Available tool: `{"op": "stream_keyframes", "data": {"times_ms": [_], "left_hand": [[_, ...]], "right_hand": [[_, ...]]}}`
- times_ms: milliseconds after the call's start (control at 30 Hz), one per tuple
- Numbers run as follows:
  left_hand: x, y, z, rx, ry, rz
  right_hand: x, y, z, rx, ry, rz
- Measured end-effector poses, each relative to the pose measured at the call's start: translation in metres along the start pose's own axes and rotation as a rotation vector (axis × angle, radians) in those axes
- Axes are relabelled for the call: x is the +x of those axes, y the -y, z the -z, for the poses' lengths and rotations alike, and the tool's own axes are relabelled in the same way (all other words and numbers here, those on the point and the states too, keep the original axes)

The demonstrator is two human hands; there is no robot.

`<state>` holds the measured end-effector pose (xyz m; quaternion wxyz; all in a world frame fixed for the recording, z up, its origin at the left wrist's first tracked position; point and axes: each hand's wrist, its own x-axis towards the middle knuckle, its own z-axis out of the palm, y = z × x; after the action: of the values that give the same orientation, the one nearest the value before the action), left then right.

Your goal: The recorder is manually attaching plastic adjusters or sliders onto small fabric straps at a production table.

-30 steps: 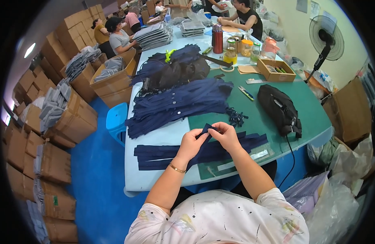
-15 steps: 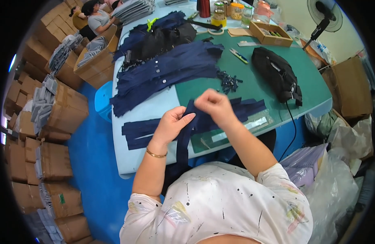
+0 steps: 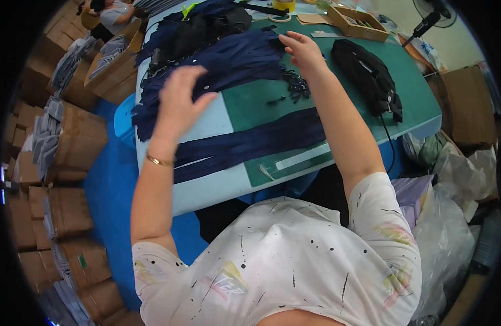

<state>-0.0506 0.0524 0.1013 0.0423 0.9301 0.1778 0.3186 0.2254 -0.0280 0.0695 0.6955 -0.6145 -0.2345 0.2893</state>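
A pile of navy fabric strips (image 3: 237, 60) spreads across the far left of the table. Over its left part my left hand (image 3: 180, 103) is raised, a little blurred, thumb and fingers apart with nothing in them. My right hand (image 3: 305, 51) is at the pile's right end, its fingers loosely bent and apart; whether the fingertips touch the fabric is unclear. Closer to me lies a second group of navy strips (image 3: 250, 142), stretched from left to right. Small dark pieces (image 3: 296, 86) lie in a heap beside my right wrist.
A black bag-like bundle (image 3: 364, 76) with a cord rests on the green cutting mat (image 3: 419, 103). Behind it stands a wooden box (image 3: 359, 24). A clear ruler-like strip (image 3: 302, 156) lies near the front edge. Cardboard boxes (image 3: 79, 136) line the left; a person (image 3: 116, 19) sits beyond.
Both hands have moved apart and farther over the table. The navy strip they held has been let go. My view has shifted, and the far jars are mostly out of it.
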Motion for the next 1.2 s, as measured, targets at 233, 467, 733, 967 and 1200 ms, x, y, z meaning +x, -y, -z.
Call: {"op": "stream_keyframes", "data": {"times_ms": [233, 467, 733, 967, 1200], "left_hand": [[-0.058, -0.082, -0.078, -0.485, 0.383, 0.088], [-0.061, -0.085, -0.089, -0.431, 0.301, 0.133], [-0.072, -0.09, -0.084, -0.472, 0.271, 0.114], [-0.042, -0.095, -0.074, -0.891, 0.3, 0.248], [-0.038, -0.085, -0.085, -0.902, 0.192, 0.302]], "right_hand": [[-0.089, -0.015, 0.088, -0.395, 0.495, 0.14], [-0.147, -0.028, 0.115, -1.044, 0.326, 0.37], [-0.162, -0.037, 0.118, -1.003, 0.246, 0.371], [-0.166, -0.006, 0.073, -0.91, 0.142, 0.742], [-0.151, -0.012, 0.039, -0.381, 0.292, 0.575]]}}
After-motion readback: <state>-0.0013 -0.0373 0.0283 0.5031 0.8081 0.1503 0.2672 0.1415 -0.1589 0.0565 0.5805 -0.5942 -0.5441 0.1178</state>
